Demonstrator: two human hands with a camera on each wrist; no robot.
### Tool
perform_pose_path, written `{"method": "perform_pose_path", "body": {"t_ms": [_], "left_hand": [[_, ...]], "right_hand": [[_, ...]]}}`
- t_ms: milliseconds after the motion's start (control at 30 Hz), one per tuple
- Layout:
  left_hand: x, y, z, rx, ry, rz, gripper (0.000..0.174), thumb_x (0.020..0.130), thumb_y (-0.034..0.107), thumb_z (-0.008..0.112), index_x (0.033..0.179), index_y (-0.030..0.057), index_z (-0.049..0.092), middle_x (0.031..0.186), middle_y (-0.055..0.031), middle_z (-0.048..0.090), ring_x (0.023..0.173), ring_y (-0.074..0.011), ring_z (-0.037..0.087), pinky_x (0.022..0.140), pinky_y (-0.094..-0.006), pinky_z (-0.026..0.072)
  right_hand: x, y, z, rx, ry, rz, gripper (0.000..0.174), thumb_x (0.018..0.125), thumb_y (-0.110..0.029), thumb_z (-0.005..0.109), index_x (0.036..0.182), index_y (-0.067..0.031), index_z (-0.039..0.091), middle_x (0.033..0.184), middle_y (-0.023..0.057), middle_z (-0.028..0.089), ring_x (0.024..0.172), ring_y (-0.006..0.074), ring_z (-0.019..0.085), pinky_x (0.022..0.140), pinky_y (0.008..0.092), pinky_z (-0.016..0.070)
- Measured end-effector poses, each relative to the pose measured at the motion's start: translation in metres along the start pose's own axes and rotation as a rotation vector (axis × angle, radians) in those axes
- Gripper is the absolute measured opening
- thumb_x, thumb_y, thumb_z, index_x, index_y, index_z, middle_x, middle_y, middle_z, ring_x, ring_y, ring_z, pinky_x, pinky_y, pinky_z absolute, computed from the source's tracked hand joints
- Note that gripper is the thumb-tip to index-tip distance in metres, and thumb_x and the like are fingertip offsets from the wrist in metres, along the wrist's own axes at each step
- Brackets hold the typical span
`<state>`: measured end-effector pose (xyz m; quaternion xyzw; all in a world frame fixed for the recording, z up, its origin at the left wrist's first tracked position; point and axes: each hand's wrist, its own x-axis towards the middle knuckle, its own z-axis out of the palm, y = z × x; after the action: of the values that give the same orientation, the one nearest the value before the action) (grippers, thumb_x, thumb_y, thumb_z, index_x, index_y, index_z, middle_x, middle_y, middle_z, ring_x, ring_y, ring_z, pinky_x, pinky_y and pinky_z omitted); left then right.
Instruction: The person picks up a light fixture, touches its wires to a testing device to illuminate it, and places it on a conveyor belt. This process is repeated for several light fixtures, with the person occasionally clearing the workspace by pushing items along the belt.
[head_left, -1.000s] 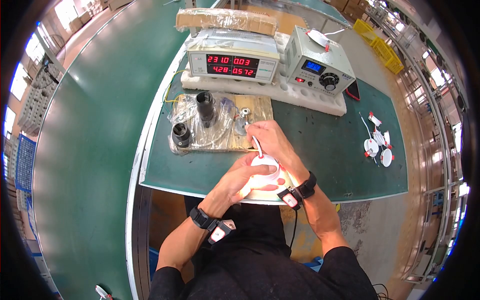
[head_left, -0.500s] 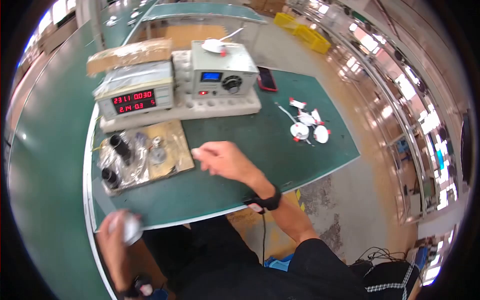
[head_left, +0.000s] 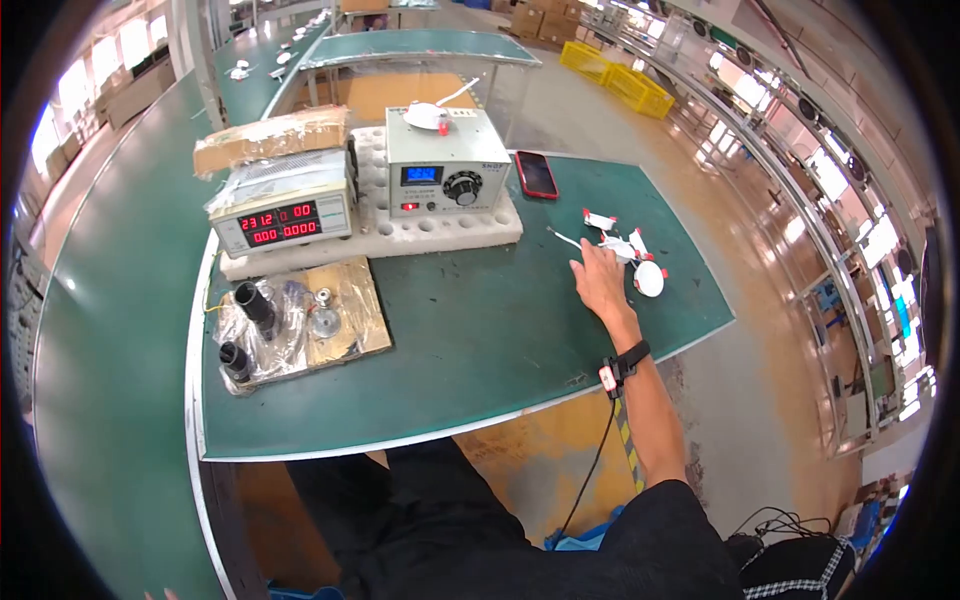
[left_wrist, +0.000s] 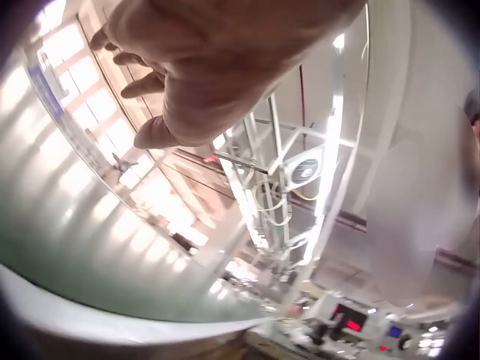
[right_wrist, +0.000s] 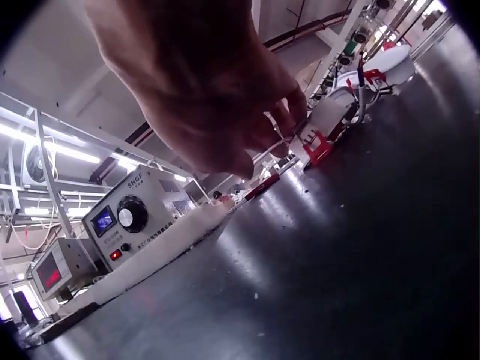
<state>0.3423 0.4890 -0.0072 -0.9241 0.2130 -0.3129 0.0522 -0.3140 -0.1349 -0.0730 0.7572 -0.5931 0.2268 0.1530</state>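
My right hand [head_left: 603, 280] reaches over a cluster of small white round lamps with red clips on the right of the green table. Its fingers overlap the nearest lamp, and the thumb stands apart from them. One white lamp [head_left: 649, 279] lies just right of the hand; a white lead [head_left: 566, 237] sticks out to its left. In the right wrist view the fingertips are close beside a white lamp body with a red clip [right_wrist: 319, 148]. My left hand [left_wrist: 217, 67] is over the long green surface at the left, fingers loosely extended, holding nothing.
A power meter [head_left: 281, 222] and a voltage regulator [head_left: 450, 170] stand on white foam [head_left: 375, 238]; another lamp [head_left: 427, 116] lies on the regulator. A wooden board [head_left: 365, 320] with black cylinders is at the left. A phone [head_left: 536, 174] lies behind the lamps.
The left hand carried a lamp off to the left and is now without it. My right hand moved from the board to the lamp cluster. The meter's lower readings dropped to zero.
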Motion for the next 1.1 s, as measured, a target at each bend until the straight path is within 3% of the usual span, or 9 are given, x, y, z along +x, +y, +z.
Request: {"method": "perform_pose_path", "body": {"t_ms": [67, 133, 200, 367, 433, 633, 767, 867, 1100], "left_hand": [[0.013, 0.086, -0.046, -0.445, 0.137, 0.167, 0.044, 0.099, 0.035, 0.065, 0.123, -0.0017, 0.068, 0.125, -0.0286, 0.064, 0.115, -0.0442, 0.062, 0.099, -0.0515, 0.0488], [0.022, 0.139, -0.006, -1.123, 0.076, 0.067, 0.032, 0.099, 0.013, 0.061, 0.126, -0.0046, 0.064, 0.114, -0.0115, 0.068, 0.094, -0.0147, 0.063, 0.082, -0.0278, 0.0513], [0.017, 0.236, -0.124, -1.476, -0.445, -0.089, 0.025, 0.096, 0.009, 0.061, 0.116, -0.0049, 0.068, 0.105, -0.0088, 0.069, 0.091, -0.015, 0.065, 0.081, -0.0268, 0.0515], [0.013, 0.344, -0.178, -1.727, -1.091, 0.402, 0.031, 0.099, 0.014, 0.065, 0.127, 0.0, 0.066, 0.087, -0.0056, 0.071, 0.068, -0.0089, 0.065, 0.063, -0.0229, 0.0532], [0.018, 0.374, -0.188, -1.852, -1.275, 0.392, 0.032, 0.102, 0.02, 0.063, 0.125, -0.0018, 0.067, 0.089, -0.0064, 0.072, 0.068, -0.0085, 0.065, 0.062, -0.0229, 0.0522], [0.022, 0.375, -0.161, -2.21, -1.578, 0.141, 0.029, 0.105, 0.026, 0.058, 0.104, -0.0016, 0.068, 0.086, -0.0079, 0.073, 0.056, -0.0133, 0.066, 0.053, -0.0247, 0.0539], [0.028, 0.36, -0.14, -2.486, -1.964, -0.013, 0.031, 0.108, 0.025, 0.052, 0.115, -0.0035, 0.063, 0.095, -0.011, 0.072, 0.067, -0.0147, 0.069, 0.058, -0.0278, 0.059], [0.02, 0.361, -0.133, -2.558, -2.026, -0.116, 0.029, 0.108, 0.023, 0.05, 0.115, -0.0028, 0.061, 0.096, -0.0109, 0.071, 0.065, -0.0148, 0.068, 0.054, -0.0253, 0.0554], [0.021, 0.366, -0.128, -2.636, -1.956, -0.204, 0.027, 0.107, 0.022, 0.052, 0.114, -0.0017, 0.063, 0.092, -0.0068, 0.07, 0.068, -0.0143, 0.066, 0.059, -0.0268, 0.0558]], "right_hand": [[0.007, -0.012, -0.025, -0.049, -0.141, 0.115, 0.025, 0.096, -0.021, 0.062, 0.115, -0.0061, 0.068, 0.103, 0.0147, 0.071, 0.107, 0.037, 0.059, 0.088, 0.0535, 0.0444], [-0.003, -0.019, -0.031, 0.092, -0.115, 0.027, 0.018, 0.094, -0.022, 0.065, 0.098, -0.0073, 0.074, 0.085, 0.0138, 0.071, 0.089, 0.034, 0.063, 0.075, 0.0476, 0.046], [-0.016, -0.049, -0.059, 0.456, -0.155, 0.003, 0.018, 0.093, -0.023, 0.068, 0.094, -0.0063, 0.076, 0.077, 0.0146, 0.069, 0.076, 0.0314, 0.063, 0.068, 0.0424, 0.0465], [-0.048, -0.19, -0.178, 0.867, -0.509, -0.058, 0.019, 0.09, -0.021, 0.075, 0.095, -0.0026, 0.078, 0.07, 0.0093, 0.068, 0.061, 0.0138, 0.062, 0.057, 0.0294, 0.046], [-0.061, -0.227, -0.191, 1.021, -0.608, -0.111, 0.018, 0.091, -0.018, 0.075, 0.096, -0.0016, 0.077, 0.07, 0.0093, 0.069, 0.06, 0.0144, 0.063, 0.056, 0.029, 0.0465], [-0.063, -0.279, -0.186, 1.158, -0.648, -0.277, 0.015, 0.096, -0.012, 0.071, 0.101, 0.0009, 0.076, 0.072, 0.0055, 0.071, 0.059, 0.006, 0.06, 0.051, 0.0227, 0.0442], [-0.054, -0.298, -0.189, 1.328, -0.876, -0.222, 0.019, 0.1, -0.015, 0.066, 0.108, 0.0009, 0.07, 0.072, 0.0037, 0.069, 0.061, 0.0077, 0.06, 0.057, 0.0244, 0.0471], [-0.049, -0.309, -0.189, 1.411, -1.034, -0.147, 0.017, 0.101, -0.015, 0.064, 0.108, 0.0002, 0.07, 0.071, 0.0025, 0.068, 0.063, 0.0067, 0.061, 0.058, 0.0236, 0.047], [-0.05, -0.324, -0.179, 1.39, -0.883, -0.137, 0.02, 0.1, -0.016, 0.065, 0.102, 0.0016, 0.074, 0.07, 0.0011, 0.069, 0.063, 0.003, 0.059, 0.055, 0.0216, 0.0442]]}}
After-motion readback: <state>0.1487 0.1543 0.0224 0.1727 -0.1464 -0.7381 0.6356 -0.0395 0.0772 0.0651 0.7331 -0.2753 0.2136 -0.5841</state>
